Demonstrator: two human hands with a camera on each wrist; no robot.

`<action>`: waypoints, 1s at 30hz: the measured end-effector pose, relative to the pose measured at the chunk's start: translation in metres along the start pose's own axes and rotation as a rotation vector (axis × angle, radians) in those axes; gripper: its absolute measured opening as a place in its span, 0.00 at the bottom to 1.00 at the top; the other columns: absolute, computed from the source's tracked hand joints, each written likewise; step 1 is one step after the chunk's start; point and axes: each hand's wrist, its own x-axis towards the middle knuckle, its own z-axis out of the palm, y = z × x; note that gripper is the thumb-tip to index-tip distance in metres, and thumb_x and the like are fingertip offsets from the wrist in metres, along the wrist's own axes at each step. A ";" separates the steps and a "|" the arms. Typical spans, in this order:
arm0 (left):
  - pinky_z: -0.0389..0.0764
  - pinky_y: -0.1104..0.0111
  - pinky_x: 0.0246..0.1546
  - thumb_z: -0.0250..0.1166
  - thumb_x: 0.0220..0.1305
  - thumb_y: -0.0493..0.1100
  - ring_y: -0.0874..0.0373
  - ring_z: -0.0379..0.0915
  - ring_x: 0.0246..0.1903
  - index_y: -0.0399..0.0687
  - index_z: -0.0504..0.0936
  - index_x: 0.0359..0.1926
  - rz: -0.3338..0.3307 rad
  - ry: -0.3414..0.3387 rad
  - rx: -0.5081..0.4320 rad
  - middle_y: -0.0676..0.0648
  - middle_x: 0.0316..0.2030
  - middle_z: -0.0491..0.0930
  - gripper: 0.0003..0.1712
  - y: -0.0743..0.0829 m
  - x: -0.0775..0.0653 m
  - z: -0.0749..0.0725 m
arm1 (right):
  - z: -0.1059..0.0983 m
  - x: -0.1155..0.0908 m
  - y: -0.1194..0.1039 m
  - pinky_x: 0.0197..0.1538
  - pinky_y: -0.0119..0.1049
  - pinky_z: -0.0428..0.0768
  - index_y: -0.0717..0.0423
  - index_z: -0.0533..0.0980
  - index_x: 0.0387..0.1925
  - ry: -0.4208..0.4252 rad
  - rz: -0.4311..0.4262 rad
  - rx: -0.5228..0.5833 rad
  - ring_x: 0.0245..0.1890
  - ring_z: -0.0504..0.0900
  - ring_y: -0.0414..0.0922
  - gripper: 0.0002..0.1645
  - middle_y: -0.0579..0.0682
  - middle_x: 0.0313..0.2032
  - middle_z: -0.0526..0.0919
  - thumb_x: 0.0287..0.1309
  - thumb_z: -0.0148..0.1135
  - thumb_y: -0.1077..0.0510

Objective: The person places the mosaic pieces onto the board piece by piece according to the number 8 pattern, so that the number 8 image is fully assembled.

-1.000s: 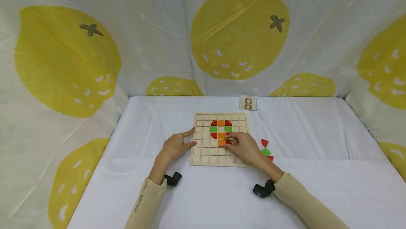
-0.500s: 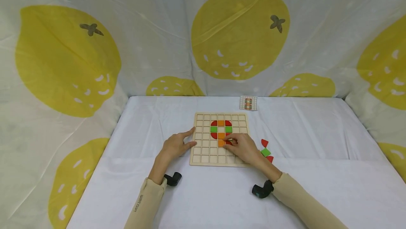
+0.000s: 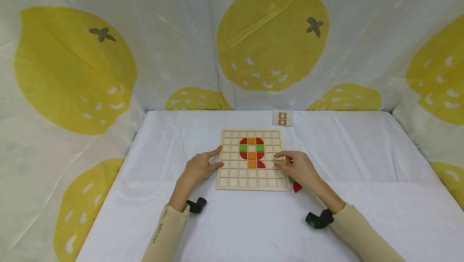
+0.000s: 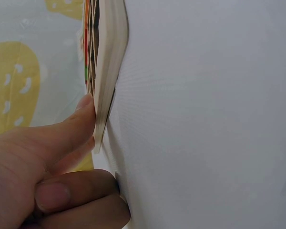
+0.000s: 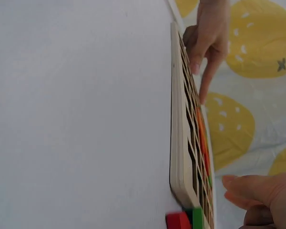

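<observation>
On white cloth lies a pale wooden gridded board. The left hand touches its left edge, thumb and forefinger spread; the right hand hovers over its right side, fingertips parted, empty. Red, orange and green tiles fill some cells; tile-laying seems underway, likely calling next for pinching the red wedge-shaped tile alongside.

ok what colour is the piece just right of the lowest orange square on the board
Red; that piece shows best in the head view.
</observation>
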 end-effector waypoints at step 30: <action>0.72 0.63 0.31 0.66 0.71 0.57 0.53 0.73 0.31 0.63 0.64 0.78 -0.001 -0.010 0.000 0.41 0.23 0.81 0.39 -0.002 0.001 0.001 | -0.053 -0.036 0.061 0.25 0.31 0.62 0.54 0.87 0.49 0.065 0.149 -0.050 0.22 0.64 0.38 0.15 0.45 0.19 0.67 0.62 0.74 0.55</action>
